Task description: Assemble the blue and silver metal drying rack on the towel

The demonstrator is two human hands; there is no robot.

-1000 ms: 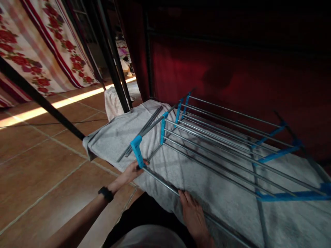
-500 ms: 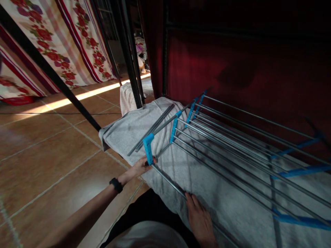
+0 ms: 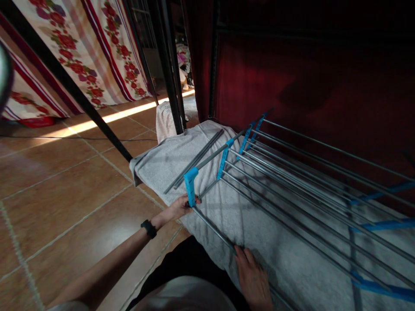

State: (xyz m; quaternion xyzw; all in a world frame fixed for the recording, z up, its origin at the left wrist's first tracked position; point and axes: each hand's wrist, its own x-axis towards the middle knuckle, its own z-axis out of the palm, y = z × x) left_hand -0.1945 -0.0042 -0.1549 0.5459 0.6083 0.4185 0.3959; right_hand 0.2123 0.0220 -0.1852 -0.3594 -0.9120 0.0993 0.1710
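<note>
Left hand (image 3: 177, 209) pinching base of blue corner bracket (image 3: 190, 185) on drying rack (image 3: 292, 181); right hand (image 3: 254, 278) flat, fingers spread, on near rail (image 3: 214, 229). Rack lies across grey towel (image 3: 155, 164). Looks like steadying end frame; next move calls for firm two-handed hold. Towel edge close left, open tiled floor (image 3: 65, 194) beyond, red curtain (image 3: 308, 86) crowding far side

The left arm reaches toward one o'clock, forearm bare, a dark band on the wrist; the left hand (image 3: 177, 209) is curled closed in a grip. The right hand (image 3: 253, 278) lies flat, palm down, fingers (image 3: 242, 255) together pointing toward eleven o'clock.
</note>
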